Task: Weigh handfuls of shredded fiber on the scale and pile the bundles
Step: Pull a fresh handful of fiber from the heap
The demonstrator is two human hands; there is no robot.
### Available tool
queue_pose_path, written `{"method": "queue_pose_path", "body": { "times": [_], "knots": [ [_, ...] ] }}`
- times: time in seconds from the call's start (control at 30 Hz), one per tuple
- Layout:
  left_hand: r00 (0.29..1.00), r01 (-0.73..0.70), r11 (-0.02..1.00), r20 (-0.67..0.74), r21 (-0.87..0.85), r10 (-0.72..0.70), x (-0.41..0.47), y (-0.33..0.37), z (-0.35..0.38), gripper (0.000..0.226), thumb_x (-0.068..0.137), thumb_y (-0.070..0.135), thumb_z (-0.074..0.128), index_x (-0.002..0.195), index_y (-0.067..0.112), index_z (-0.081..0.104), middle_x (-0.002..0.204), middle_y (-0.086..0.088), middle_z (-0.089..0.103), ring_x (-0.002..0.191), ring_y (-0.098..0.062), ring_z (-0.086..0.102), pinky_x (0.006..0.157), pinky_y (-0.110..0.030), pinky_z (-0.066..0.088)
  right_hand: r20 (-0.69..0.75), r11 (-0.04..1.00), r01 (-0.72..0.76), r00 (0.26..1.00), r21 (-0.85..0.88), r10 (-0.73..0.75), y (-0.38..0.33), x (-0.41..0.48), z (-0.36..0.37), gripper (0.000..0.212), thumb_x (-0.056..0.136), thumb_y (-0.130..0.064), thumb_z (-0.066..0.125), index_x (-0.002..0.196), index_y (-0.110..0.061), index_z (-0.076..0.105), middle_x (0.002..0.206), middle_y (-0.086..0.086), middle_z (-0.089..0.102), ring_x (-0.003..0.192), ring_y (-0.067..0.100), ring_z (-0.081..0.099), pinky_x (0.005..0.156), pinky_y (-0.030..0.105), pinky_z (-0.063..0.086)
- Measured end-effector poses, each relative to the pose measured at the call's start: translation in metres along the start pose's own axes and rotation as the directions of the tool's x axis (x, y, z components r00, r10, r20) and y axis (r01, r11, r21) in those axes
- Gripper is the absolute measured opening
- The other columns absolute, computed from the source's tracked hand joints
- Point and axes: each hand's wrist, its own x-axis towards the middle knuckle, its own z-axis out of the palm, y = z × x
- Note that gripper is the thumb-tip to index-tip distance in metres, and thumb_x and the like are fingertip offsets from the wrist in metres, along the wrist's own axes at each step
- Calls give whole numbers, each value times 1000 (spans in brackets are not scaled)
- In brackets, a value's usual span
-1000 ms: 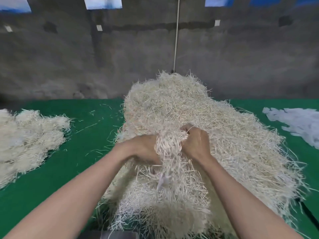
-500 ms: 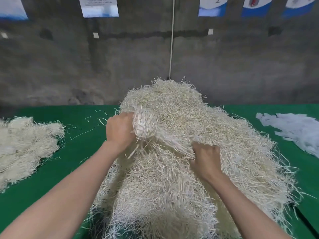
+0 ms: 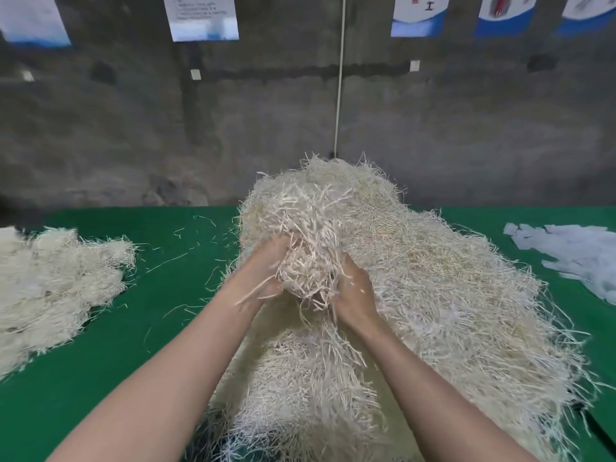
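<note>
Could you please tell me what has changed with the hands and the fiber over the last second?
The left hand pulled a tuft up and leftward, then rejoined the right hand; together they now hold a loose handful raised off the big heap. The side pile, the white scraps and the green table stayed put.

We see soft, even light with no hard shadows; its source is out of view. The pale pile [image 3: 433,295] is bright, nearly washed out, and the posters [image 3: 203,18] at the top glare white. The wall [image 3: 466,128] behind is dim and murky. Motion blur smears the left hand [image 3: 263,271], the right hand [image 3: 353,295] and the clump [image 3: 306,258] they grip. The wide lens bends the table [image 3: 83,378] edge and stretches the forearms [image 3: 176,378] towards the bottom corners.
</note>
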Motion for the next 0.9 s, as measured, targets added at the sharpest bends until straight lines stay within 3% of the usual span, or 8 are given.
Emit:
{"method": "queue_pose_path", "body": {
  "times": [0.2,0.4,0.5,0.57,0.67,0.77,0.83,0.9],
  "knots": [
    [981,181,672,180,-718,-73,17,-10,-6,51,92,50,44,123,11,54,116,-18,62,104,-35,62,84,-50,53,45,942,-42,997,-334,61,55,-10,-12,34,94,-19,53,125,-7,47,77,1,62,66,17,62,53,28,50],
    [995,100,629,68,-771,-76,15,-7,-14,36,96,35,37,100,5,57,69,-15,67,53,-26,66,48,-35,55,114,840,-59,983,-539,142,106,-34,-24,28,97,-22,49,122,-11,42,78,-5,59,75,12,63,56,28,47],
    [995,32,582,-27,-813,-93,23,8,-40,41,91,36,45,115,4,56,107,-15,66,87,-28,68,82,-39,54,127,861,-140,965,-489,230,121,-45,-27,18,100,-20,40,115,-15,47,70,-4,52,63,13,56,60,30,48],
    [994,43,611,-28,-790,-106,21,13,-47,40,90,33,43,117,7,56,109,-9,64,79,-22,64,80,-33,51,133,895,-148,966,-421,222,105,-44,-32,9,97,-21,44,103,-27,47,64,-4,46,58,14,51,55,28,47],
    [994,69,623,2,-779,-108,16,8,-41,27,90,31,41,95,11,58,77,-8,67,57,-19,59,59,-25,50,196,963,-76,972,-259,129,52,-23,-49,66,79,-32,72,133,-26,35,85,-8,56,69,5,54,53,12,42],
    [999,35,578,6,-815,-52,11,13,-43,21,90,29,45,89,11,57,67,-7,65,58,-19,62,66,-26,53,199,998,41,980,-52,-30,0,-5,-75,114,57,-43,82,144,-44,8,149,-12,26,135,10,28,110,35,30],
    [999,36,586,49,-810,7,6,21,-42,22,90,31,46,93,12,57,78,-5,63,69,-19,60,80,-28,50,215,985,123,966,117,-146,-31,-1,-66,127,53,-43,83,140,-53,-9,148,-30,1,140,3,5,114,35,11],
    [990,56,619,123,-783,65,-2,27,-38,32,92,40,45,90,12,60,79,-6,64,68,-20,61,74,-29,53,311,980,46,944,196,-107,-54,-1,-38,124,60,-31,83,144,-47,-8,151,-21,8,138,8,18,114,40,21]
  ]
}}
